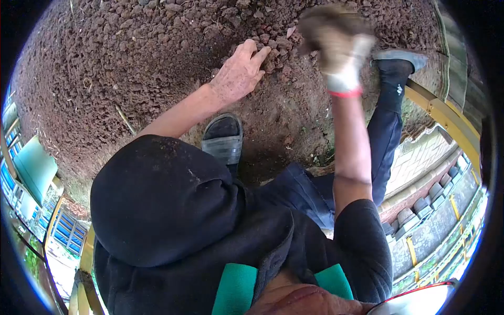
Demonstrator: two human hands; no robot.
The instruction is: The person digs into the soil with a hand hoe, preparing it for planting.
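My left hand [239, 73] is bare and dusted with dirt. Its fingers are bent and apart, with the tips touching reddish-brown soil clods [271, 62]. To the right, my right hand [338, 44] wears a work glove, dark and soiled over the fingers, with a white cuff [345, 81] edged in red. Motion smears the gloved fingers, so whether they hold anything cannot be made out. Beneath both hands spreads a mound of loose, lumpy soil [147, 58].
My sandalled feet rest on the soil, one sandal [223, 139] below my left hand and another shoe [401, 58] at right. A yellow rail [441, 113] curves past my leg. Stacked dark blocks [420, 207] line a paved strip. A twig [125, 119] lies left.
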